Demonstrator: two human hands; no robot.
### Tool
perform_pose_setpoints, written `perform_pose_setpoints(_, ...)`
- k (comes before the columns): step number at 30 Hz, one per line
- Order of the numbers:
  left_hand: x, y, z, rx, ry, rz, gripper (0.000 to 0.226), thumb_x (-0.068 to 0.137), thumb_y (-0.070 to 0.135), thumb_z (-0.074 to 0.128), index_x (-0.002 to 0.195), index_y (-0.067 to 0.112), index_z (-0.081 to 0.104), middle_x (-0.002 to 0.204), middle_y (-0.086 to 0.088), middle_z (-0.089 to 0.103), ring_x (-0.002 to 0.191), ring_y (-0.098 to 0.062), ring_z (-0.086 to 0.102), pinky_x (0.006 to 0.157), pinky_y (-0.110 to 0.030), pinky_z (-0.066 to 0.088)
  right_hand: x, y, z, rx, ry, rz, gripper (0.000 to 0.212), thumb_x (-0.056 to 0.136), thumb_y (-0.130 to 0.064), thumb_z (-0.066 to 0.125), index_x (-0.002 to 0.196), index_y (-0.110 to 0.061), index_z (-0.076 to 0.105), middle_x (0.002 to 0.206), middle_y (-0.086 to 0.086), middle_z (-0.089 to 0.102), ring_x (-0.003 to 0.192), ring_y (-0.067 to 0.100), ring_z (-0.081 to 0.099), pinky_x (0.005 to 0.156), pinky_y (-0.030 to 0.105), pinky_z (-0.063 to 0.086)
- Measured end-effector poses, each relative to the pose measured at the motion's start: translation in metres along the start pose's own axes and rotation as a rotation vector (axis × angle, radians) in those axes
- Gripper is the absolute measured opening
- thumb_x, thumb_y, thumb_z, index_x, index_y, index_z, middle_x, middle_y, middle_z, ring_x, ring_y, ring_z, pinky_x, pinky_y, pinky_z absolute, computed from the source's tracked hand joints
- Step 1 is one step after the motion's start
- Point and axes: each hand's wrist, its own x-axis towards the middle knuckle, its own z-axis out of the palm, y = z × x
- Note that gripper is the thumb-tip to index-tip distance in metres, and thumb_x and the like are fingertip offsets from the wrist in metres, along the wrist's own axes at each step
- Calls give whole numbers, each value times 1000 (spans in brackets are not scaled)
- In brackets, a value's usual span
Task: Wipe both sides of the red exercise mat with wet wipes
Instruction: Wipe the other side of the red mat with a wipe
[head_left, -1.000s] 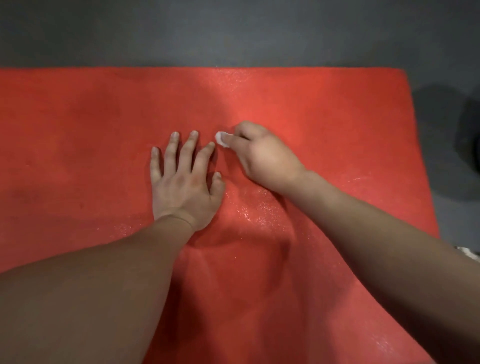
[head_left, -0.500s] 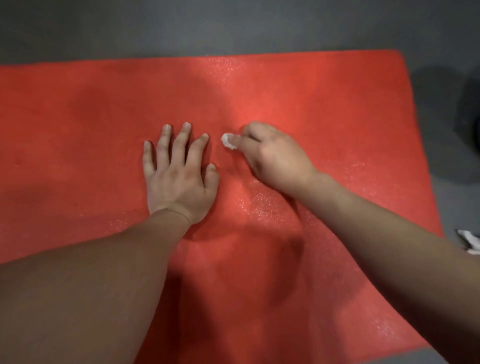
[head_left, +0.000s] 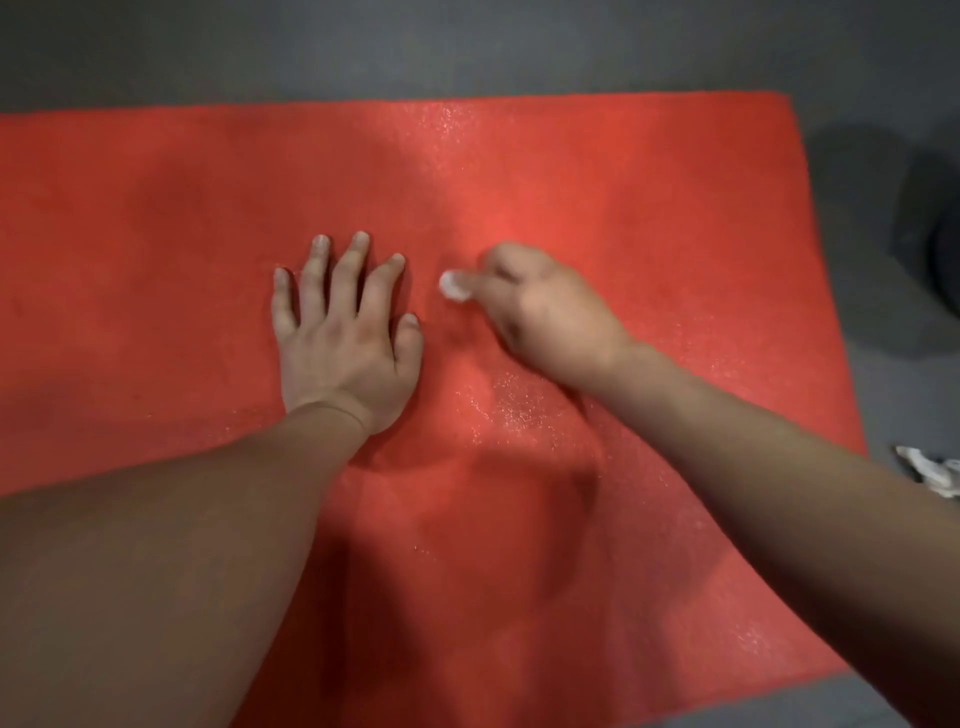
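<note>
Head view: our right hand (head_left: 550, 312) pinches a small wadded wet wipe (head_left: 456, 286) against the red exercise mat (head_left: 623, 197). Our left hand (head_left: 345, 345) lies flat just beside it, fingers spread, pressing the mat.

Risk: we judge that so small a wad covers little, so patches may be missed, and it may slip from the pinch.

The mat lies flat on the grey floor (head_left: 467, 47). Its textured surface glistens near the right hand and looks duller toward the left.
</note>
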Motion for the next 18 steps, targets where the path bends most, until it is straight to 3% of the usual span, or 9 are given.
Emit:
perform_pose_setpoints(5, 1, 1, -2, -31, 25, 1, 55, 94, 45, 44, 148, 31, 43, 163, 1, 31, 154, -28, 15, 123, -58, 8, 12, 47, -15, -79, 210, 485, 30, 99, -24, 45, 106, -10, 71, 89, 19, 55, 75, 39, 56, 66, 44, 42)
perform_pose_setpoints(12, -1, -1, -8, -53, 40, 10, 55, 92, 44, 46, 145, 31, 47, 161, 0, 36, 153, -29, 21, 122, -59, 11, -34, -48, 3, 67, 59, 171, 24, 101, -25, 51, 112, -13, 68, 85, 11, 55, 71, 31, 55, 63, 41, 47)
perform_pose_setpoints(15, -1, -3, -16, -90, -52, 12, 59, 93, 44, 44, 150, 29, 41, 165, 0, 29, 155, -26, 13, 124, -58, 5, -54, -57, 3, 79, -21, 34, 27, 102, -26, 49, 117, -13, 68, 85, 10, 53, 72, 31, 53, 64, 39, 46)
perform_pose_setpoints(18, -4, -11, -31, -120, -95, -7, 64, 93, 38, 46, 153, 23, 34, 166, -3, 25, 155, -24, 12, 124, -57, -1, -43, -37, -8, 24, -9, 117, 32, 99, -24, 45, 120, -15, 68, 94, 14, 56, 80, 35, 59, 72, 41, 50)
